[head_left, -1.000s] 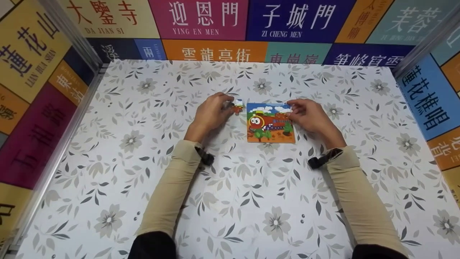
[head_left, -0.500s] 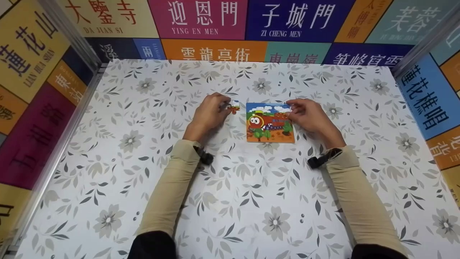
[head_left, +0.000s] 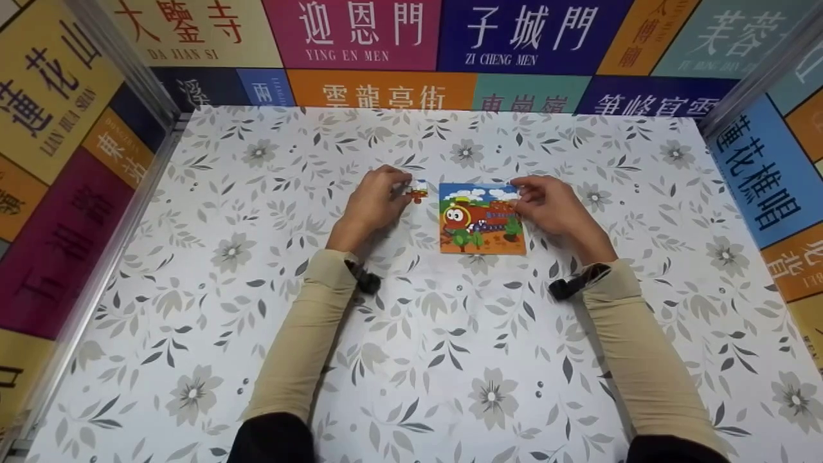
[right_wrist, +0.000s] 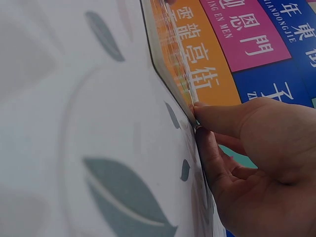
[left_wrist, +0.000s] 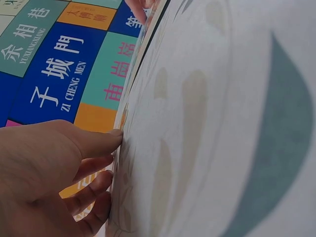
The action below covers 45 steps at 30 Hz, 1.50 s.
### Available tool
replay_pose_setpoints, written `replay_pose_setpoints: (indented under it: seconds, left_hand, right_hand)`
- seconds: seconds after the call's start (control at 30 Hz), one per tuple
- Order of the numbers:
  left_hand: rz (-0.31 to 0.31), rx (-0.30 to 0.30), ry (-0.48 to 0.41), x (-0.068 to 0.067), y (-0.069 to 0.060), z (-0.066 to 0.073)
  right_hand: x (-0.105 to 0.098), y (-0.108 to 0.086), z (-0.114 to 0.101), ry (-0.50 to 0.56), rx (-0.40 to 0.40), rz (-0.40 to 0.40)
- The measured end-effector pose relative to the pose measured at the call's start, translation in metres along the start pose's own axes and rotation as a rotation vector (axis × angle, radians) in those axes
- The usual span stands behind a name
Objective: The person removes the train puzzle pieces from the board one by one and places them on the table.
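In the head view, my left hand [head_left: 379, 199] holds a small picture jigsaw piece [head_left: 418, 191] at its edge between thumb and fingertips, low at the table. To the right of that piece lies a square jigsaw puzzle [head_left: 481, 222] with a red cartoon train, blue sky and green trees. Thumb and index finger of my right hand [head_left: 550, 202] pinch it at the upper right corner. In the right wrist view, the puzzle's side [right_wrist: 170, 81] shows edge-on, its corner at the right hand's [right_wrist: 261, 153] fingertips. The left hand [left_wrist: 54, 177] hides part of its own grip in the left wrist view.
A white tablecloth [head_left: 411, 360] printed with grey flowers and leaves covers the table. Colourful panels [head_left: 373, 32] with large characters stand behind it and along both sides, with metal frame bars [head_left: 83, 308] at the side edges.
My left hand has shifted slightly left with the jigsaw piece, widening the gap to the puzzle. The right hand stays at the puzzle's corner, and the whole head view has drifted a little.
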<state>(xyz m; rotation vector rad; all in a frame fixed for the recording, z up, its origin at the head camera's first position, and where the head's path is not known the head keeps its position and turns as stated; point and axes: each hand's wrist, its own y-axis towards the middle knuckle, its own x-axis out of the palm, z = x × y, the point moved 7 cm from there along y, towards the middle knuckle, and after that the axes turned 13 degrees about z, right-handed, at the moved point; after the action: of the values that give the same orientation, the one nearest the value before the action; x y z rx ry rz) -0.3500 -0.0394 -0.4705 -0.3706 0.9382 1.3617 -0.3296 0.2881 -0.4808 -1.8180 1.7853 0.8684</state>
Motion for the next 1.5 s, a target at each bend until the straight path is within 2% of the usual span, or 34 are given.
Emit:
replay_pose_setpoints:
  seconds: [0.27, 0.37, 0.53, 0.67, 0.9, 1.1, 1.5]
  left_hand:
    - [0.024, -0.026, -0.019, -0.006, 0.002, 0.001]
    - [0.061, -0.045, -0.017, -0.008, 0.002, 0.002]
    - [0.151, -0.040, -0.076, -0.013, 0.003, 0.011]
    - [0.161, -0.031, -0.104, -0.011, 0.005, 0.020]
    - [0.120, 0.020, -0.110, 0.000, 0.005, 0.033]
    - [0.058, 0.043, -0.123, 0.017, 0.006, 0.044]
    - [-0.082, 0.097, -0.066, 0.049, 0.009, 0.071]
  right_hand:
    - [0.001, 0.001, 0.002, 0.002, 0.035, 0.004]
    - [0.001, 0.001, 0.002, 0.008, 0.043, 0.000]
    - [0.001, 0.000, 0.002, 0.014, 0.053, -0.003]
    - [0.000, 0.000, 0.001, 0.009, 0.045, -0.002]
    - [-0.001, -0.001, 0.000, 0.010, 0.037, 0.009]
    - [-0.002, -0.002, 0.000, 0.000, 0.025, 0.015]
    - [-0.001, -0.002, -0.002, 0.032, 0.043, 0.002]
